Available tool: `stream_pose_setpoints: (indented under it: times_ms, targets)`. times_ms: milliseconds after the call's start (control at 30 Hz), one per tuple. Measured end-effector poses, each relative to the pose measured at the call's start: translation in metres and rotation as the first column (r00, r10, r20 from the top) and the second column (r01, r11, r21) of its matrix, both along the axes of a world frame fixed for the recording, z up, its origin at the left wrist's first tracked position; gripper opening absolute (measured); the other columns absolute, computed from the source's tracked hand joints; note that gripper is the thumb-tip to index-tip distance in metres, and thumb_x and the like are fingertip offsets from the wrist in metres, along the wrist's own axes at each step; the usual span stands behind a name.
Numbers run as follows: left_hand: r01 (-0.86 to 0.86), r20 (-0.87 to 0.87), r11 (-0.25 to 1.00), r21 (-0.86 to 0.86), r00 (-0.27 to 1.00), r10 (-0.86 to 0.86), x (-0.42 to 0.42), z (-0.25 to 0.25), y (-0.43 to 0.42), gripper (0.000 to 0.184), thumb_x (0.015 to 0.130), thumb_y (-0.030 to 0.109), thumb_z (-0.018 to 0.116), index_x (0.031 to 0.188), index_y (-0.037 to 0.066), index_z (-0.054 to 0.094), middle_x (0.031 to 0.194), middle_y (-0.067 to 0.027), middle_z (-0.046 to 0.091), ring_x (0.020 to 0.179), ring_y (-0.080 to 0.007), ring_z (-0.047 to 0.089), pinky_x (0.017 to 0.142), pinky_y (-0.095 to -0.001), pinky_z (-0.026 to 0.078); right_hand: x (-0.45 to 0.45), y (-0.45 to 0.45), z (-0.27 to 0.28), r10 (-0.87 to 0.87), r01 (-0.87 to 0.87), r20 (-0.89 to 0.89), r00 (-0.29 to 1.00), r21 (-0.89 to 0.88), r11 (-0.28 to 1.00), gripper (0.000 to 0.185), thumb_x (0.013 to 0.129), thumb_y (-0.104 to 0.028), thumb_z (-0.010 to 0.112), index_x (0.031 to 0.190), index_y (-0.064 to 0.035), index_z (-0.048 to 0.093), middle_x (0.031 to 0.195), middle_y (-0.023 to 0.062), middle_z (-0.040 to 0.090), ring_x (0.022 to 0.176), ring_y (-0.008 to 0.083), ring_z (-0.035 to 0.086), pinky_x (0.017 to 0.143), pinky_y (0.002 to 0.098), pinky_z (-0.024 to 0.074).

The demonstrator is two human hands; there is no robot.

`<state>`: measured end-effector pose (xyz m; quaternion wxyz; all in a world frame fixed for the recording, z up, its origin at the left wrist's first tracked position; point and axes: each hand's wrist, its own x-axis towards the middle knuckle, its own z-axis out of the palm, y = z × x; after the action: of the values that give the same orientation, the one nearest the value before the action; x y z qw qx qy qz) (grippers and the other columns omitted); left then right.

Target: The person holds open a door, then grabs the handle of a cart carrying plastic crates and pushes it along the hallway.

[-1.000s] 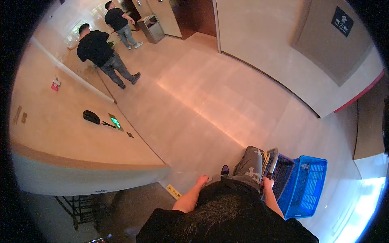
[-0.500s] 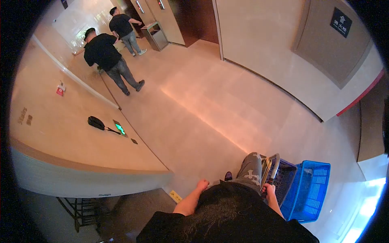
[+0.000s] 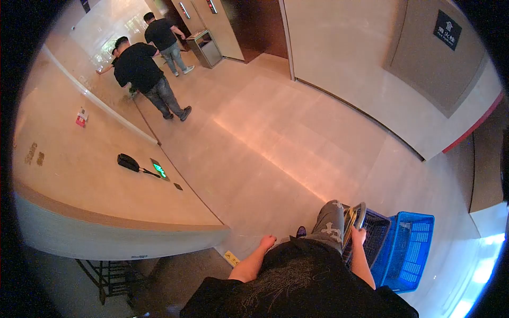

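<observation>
My right hand (image 3: 359, 235) is wrapped round a curved metal handle (image 3: 362, 211) beside my right leg. Yellowish strips or rods run along that handle; I cannot make out what they are. A dark mesh basket (image 3: 377, 225) stands just to the right of the handle. Touching or overlapping its right side is a bright blue plastic basket (image 3: 419, 233) with slotted walls. My left hand (image 3: 268, 241) hangs by my left hip, its fingers curled in, with nothing visible in them.
Two people in dark tops, one nearer (image 3: 140, 69) and one farther (image 3: 161, 37), stand at the far left, with a third partly hidden. A metal bin (image 3: 207, 51) is by the far wall. Walls flank the pale floor (image 3: 254, 143); a lit green sign (image 3: 158, 168) is at left.
My right hand has shifted forward along the metal handle. Past the nearer person, a partly hidden person's head and outstretched arm now show. The view has shifted slightly.
</observation>
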<state>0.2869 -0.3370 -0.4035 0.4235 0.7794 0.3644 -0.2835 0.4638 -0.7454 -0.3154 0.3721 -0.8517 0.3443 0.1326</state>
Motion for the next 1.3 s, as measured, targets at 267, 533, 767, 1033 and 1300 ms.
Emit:
stream_pose_setpoints:
  times_ms: [267, 533, 767, 1033, 1300]
  targets:
    - [-0.088, -0.007, 0.996, -0.022, 0.996, 0.088, -0.012, 0.003, -0.006, 0.029, 0.074, 0.032, 0.057, 0.085, 0.006, 0.066, 0.07, -0.0103, 0.064, 0.064, -0.0233, 0.062, 0.063, -0.0365, 0.048, 0.014, -0.01, -0.043, -0.063, 0.052, 0.04, 0.997, 0.246, 0.968, 0.025, 0.071, -0.022, 0.071, 0.064, -0.0015, 0.057, 0.055, 0.0072, 0.056, 0.045, 0.0194, 0.054, 0.042, 0.0321, 0.0414]
    - [-0.001, 0.031, 0.999, 0.049, 1.0, 0.0, -0.016, -0.006, -0.005, 0.031, 0.075, 0.032, 0.057, 0.086, 0.004, 0.066, 0.07, -0.0111, 0.064, 0.065, -0.0232, 0.062, 0.065, -0.0366, 0.048, 0.017, -0.014, 0.004, -0.052, 0.192, -0.205, 0.977, 0.754, 0.629, 0.028, 0.078, -0.021, 0.067, 0.062, -0.0111, 0.047, 0.05, -0.0002, 0.041, 0.04, 0.014, 0.041, 0.041, 0.0278, 0.035]
    - [-0.047, -0.032, 0.999, 0.001, 0.998, 0.047, -0.008, 0.022, -0.006, 0.03, 0.075, 0.03, 0.055, 0.082, 0.003, 0.065, 0.071, -0.0123, 0.065, 0.068, -0.0239, 0.063, 0.066, -0.0374, 0.048, 0.011, -0.019, 0.0, -0.02, 0.151, -0.162, 0.987, 0.856, 0.494, 0.026, 0.08, -0.026, 0.067, 0.066, -0.0108, 0.051, 0.052, -0.0006, 0.045, 0.046, 0.0139, 0.046, 0.048, 0.0284, 0.0405]
    - [-0.047, 0.009, 0.999, -0.018, 0.999, 0.047, -0.01, 0.001, -0.005, 0.03, 0.075, 0.031, 0.056, 0.082, 0.004, 0.066, 0.075, -0.0141, 0.065, 0.071, -0.0274, 0.063, 0.067, -0.0395, 0.048, -0.053, -0.018, -0.026, 0.009, -0.021, 0.052, 0.999, 0.231, 0.973, 0.036, 0.063, -0.025, 0.076, 0.086, 0.0005, 0.066, 0.077, 0.0116, 0.067, 0.068, 0.0213, 0.064, 0.067, 0.0328, 0.0505]
    - [-0.045, -0.073, 0.998, -0.047, 0.996, 0.042, -0.002, -0.018, -0.004, 0.035, 0.074, 0.033, 0.056, 0.095, 0.006, 0.067, 0.094, -0.0175, 0.066, 0.092, -0.0338, 0.062, 0.083, -0.0425, 0.046, -0.042, 0.002, -0.016, -0.173, 0.205, -0.111, 0.979, 0.489, 0.848, 0.016, 0.072, -0.014, 0.067, 0.069, -0.0037, 0.055, 0.052, 0.0057, 0.05, 0.042, 0.0193, 0.049, 0.041, 0.0339, 0.0413]
